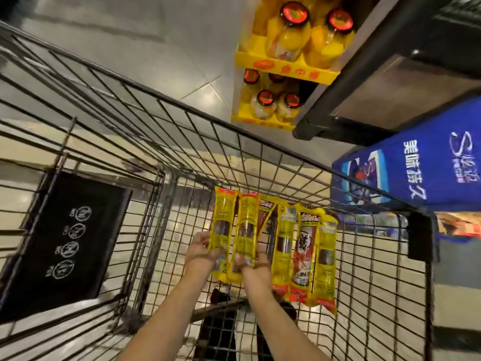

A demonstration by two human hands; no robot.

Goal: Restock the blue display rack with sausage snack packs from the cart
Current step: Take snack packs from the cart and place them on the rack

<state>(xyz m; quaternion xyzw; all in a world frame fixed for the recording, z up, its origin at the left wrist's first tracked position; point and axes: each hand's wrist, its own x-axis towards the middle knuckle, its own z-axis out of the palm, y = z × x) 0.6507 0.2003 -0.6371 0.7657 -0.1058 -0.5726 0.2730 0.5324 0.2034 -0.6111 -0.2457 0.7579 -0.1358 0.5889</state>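
Inside the wire cart (260,157), near its far right corner, we hold a fan of sausage snack packs (276,246), long yellow sleeves with red ends, lifted above the mesh floor. Our left hand (201,247) curls its fingers round the leftmost pack, gripping it about halfway down. Our right hand (251,259) pinches the neighbouring pack and seems to bear the rest of the fan, which spreads off to the right; how the fingers lie behind those packs we cannot tell. The tops of the packs reach close to the cart's far wall, and the lower ends of the right-hand packs hang lower than those on the left.

Beyond the cart's right rim stands the blue display rack (421,162), printed with white characters and a picture panel, just beside the cart's corner. Above it a dark shelf unit (364,82) juts over. Past the far rim sits a yellow cardboard stand (283,67) of orange juice bottles (289,40) with red caps, on two tiers. On the cart's left wall hangs a black sign (65,243) with white round symbols. Pale floor tiles (130,48) show beneath everything.
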